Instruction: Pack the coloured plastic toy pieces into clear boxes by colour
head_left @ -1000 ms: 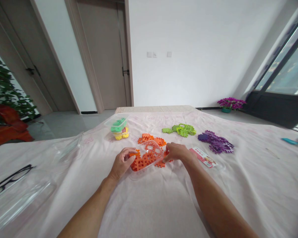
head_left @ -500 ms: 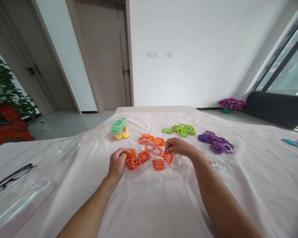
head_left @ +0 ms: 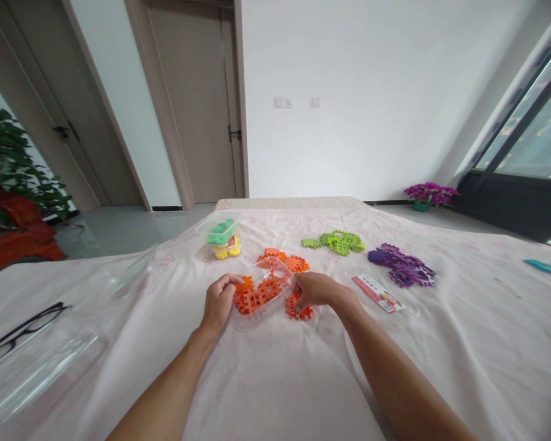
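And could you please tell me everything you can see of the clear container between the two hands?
The clear container is see-through, apparently thin plastic, with rounded corners. A jumble of orange lattice pieces lies inside it. It rests on the pale cloth, turned at a slant; whether it sits quite flat is hard to tell. The left hand touches its left end, while the right hand is close by its right end, contact there being unclear.

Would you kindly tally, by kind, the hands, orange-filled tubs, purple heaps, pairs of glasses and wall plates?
Left hand and right hand: 2
Orange-filled tub: 1
Purple heap: 1
Pair of glasses: 1
Wall plates: 3
Total: 8
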`<act>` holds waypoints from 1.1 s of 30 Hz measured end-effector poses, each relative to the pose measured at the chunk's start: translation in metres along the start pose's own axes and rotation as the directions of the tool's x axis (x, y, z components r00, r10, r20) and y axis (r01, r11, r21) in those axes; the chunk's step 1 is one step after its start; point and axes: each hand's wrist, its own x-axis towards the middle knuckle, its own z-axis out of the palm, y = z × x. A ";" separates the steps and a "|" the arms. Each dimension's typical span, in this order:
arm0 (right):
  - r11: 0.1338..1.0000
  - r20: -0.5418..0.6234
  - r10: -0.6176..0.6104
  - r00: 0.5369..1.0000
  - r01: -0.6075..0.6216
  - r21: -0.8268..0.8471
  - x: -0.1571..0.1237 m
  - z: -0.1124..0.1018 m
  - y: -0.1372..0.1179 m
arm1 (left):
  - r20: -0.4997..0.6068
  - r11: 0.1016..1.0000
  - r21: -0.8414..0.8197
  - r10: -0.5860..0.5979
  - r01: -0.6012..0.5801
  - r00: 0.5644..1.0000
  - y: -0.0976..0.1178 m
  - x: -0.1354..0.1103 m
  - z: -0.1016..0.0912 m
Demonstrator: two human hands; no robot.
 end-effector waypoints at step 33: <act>0.955 -0.175 -0.295 0.939 0.281 -0.098 -0.014 -0.014 -0.042 | 0.224 0.998 -0.043 0.052 -0.044 0.973 0.006 -0.005 0.006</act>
